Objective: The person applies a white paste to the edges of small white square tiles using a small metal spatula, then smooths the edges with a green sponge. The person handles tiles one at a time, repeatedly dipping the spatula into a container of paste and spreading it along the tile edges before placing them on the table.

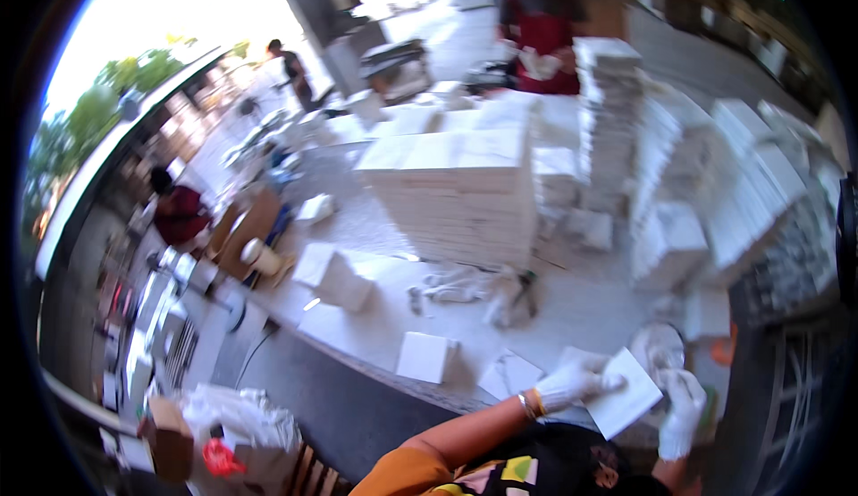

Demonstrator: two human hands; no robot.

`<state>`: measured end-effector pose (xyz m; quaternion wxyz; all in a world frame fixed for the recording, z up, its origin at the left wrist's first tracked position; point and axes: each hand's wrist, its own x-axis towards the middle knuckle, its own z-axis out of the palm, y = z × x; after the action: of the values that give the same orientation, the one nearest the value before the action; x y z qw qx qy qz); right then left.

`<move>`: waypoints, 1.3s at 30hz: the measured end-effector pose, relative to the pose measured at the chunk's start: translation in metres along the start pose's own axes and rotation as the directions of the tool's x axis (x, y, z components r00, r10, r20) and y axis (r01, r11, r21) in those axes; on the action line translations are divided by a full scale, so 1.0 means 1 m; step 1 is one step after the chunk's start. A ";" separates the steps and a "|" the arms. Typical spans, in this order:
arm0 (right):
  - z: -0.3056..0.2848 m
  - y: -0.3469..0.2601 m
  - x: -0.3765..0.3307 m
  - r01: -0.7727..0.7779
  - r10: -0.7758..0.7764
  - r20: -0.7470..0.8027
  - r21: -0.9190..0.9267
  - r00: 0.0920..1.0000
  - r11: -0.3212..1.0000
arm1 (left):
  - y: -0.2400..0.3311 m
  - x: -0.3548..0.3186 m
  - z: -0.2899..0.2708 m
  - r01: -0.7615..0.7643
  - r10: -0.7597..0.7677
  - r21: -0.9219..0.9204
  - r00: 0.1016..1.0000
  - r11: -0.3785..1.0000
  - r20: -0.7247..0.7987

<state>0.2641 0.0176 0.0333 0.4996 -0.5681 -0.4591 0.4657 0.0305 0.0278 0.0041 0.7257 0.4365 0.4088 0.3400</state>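
Observation:
Both my hands wear white gloves. My left hand grips a square white tile by its left side, thumb on top, tilted above the table's near edge. My right hand is just right of the tile, fingers bent together beside a round pale dish; what they hold, if anything, is blurred. A veined white tile lies flat left of my left hand. Farther left stands a small stack of white tiles.
A large block of stacked tiles fills the table's middle. Tall stacks rise at the right. Crumpled white cloths lie nearer. A person in a red apron stands across; others are at left. An orange object sits by the dish.

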 end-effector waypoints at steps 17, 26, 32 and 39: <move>0.029 -0.031 -0.004 0.163 -0.112 0.279 -0.166 0.954 0.973 | 0.013 -0.032 0.006 0.017 -0.017 0.023 0.999 1.000 -0.031; 0.008 -0.007 0.006 -0.117 0.101 0.133 0.125 0.986 0.985 | 0.002 -0.025 0.020 0.017 -0.060 -0.370 0.993 0.929 -0.105; 0.008 0.004 0.002 -0.218 0.176 0.175 0.264 0.969 0.940 | 0.002 -0.025 0.020 0.071 -0.117 -0.425 0.990 0.902 -0.084; 0.011 0.005 0.004 -0.210 0.173 0.175 0.220 0.969 0.953 | 0.001 -0.026 0.017 0.030 -0.091 -0.341 0.982 0.939 -0.165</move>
<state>0.2541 0.0229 0.0275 0.4793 -0.5089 -0.3801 0.6057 0.0340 0.0003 0.0173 0.7603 0.2607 0.4212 0.4201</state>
